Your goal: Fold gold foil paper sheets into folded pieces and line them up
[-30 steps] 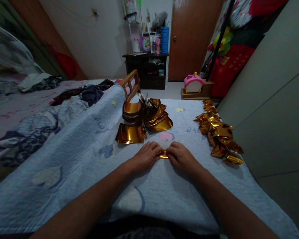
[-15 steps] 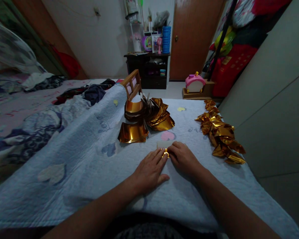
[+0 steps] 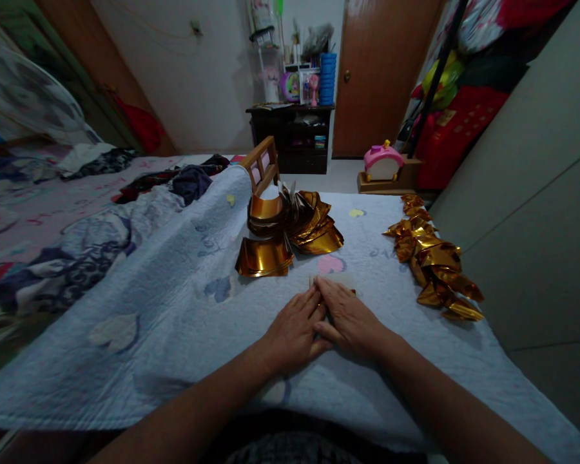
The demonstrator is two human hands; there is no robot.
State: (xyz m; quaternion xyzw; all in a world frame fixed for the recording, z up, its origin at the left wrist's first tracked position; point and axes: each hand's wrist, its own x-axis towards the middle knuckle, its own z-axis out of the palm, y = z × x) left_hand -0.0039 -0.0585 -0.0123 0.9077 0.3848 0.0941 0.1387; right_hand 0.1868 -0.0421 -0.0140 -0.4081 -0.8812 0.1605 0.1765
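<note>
Sheet in hand: a pale paper sheet (image 3: 332, 281), white side up, lies flat on the blue quilt (image 3: 174, 309) at the centre of the view; only its far edge and a corner show past the fingers
Left hand: left hand (image 3: 294, 330) lies palm down with fingers spread, pressing the near part of the sheet; nothing is pinched between its fingers
Right hand: right hand (image 3: 348, 317) is likewise flat, fingers extended, overlapping the left at the fingertips and bearing on the sheet; nothing is clamped in it either
Unfolded stock: at 12 o'clock from the hands, a stack of curled gold sheets (image 3: 263, 256), and just beyond it a fanned heap of more gold sheets (image 3: 305, 221)
Folded pieces: at 2 o'clock, well apart from the hands, a row of folded gold pieces (image 3: 435, 265) runs along the quilt's right edge
Progress: judging by the piles, a good many pieces are done, plenty of sheets are left, and this sheet looks early in its folding
Surroundings: wooden rack (image 3: 263, 166) behind the heap, pink toy (image 3: 383, 162) on the floor at 1 o'clock
</note>
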